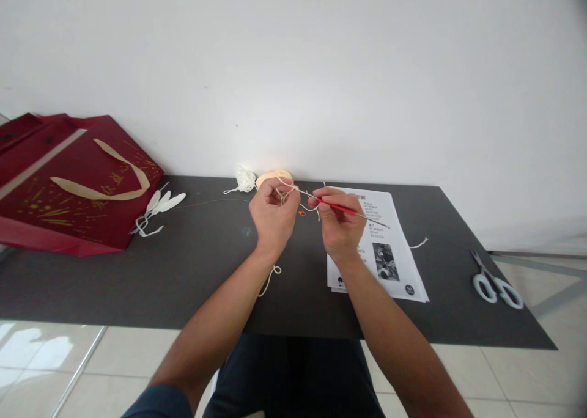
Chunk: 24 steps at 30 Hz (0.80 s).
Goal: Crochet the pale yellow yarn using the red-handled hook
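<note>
Cream yarn (pixel 285 195) is looped around the fingers of my left hand (pixel 274 213), which pinches it above the middle of the table. My right hand (pixel 342 222) grips a crochet hook (pixel 342 208) with a red handle and metal ends. The hook's tip points left and meets the yarn near my left fingertips. A loose tail of cream yarn (pixel 270 278) hangs below my left wrist. Behind my left hand lies a ball of peach-yellow yarn (pixel 274 176), partly hidden. A small orange stitch marker (pixel 301 212) rests on the table between my hands.
Printed sheets (pixel 403 265) lie under my right hand. White-handled scissors (pixel 498 286) are near the table's right end. White yarn (pixel 246 178) sits by the wall. White feathers (pixel 162 203) with cords lie beside a dark red gift bag (pixel 87 192) on the left. The table (pixel 202 283) is dark grey.
</note>
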Motion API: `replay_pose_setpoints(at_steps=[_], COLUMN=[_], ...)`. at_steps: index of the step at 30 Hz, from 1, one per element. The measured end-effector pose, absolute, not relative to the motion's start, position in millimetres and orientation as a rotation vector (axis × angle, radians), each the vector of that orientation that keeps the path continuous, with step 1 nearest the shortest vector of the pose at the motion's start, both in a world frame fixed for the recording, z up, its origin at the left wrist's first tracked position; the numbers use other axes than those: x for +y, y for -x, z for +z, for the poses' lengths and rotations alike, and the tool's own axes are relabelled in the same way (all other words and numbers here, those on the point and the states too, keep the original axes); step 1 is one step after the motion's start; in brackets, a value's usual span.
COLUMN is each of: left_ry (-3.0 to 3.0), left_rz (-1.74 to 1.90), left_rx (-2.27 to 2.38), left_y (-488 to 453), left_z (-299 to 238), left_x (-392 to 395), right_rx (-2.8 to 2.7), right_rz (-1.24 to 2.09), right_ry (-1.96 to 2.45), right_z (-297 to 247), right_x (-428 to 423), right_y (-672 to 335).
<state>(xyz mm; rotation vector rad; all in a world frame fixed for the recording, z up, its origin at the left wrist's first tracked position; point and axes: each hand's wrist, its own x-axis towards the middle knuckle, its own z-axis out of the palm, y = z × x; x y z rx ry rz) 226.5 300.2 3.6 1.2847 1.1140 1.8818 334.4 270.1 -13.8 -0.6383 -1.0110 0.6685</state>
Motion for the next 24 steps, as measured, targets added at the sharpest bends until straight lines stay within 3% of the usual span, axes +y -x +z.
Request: replay_pose_setpoints(at_steps=[10,24], left_ry=[-1.249,-1.035], left_rz=[1.809,1.712], left_rx=[1.187,1.109], left_y=[-226.1,-229.3], left_z=[-7.1,-0.1], left_x=[305.5,303.1], right_rx=[-1.199,-1.33], right_rz=[0.407,0.396], right_ry=[0.767,0.803], right_z=[-26.6,-33.2], right_x=[265.5,264.3], right_y=[-331.5,-335.9])
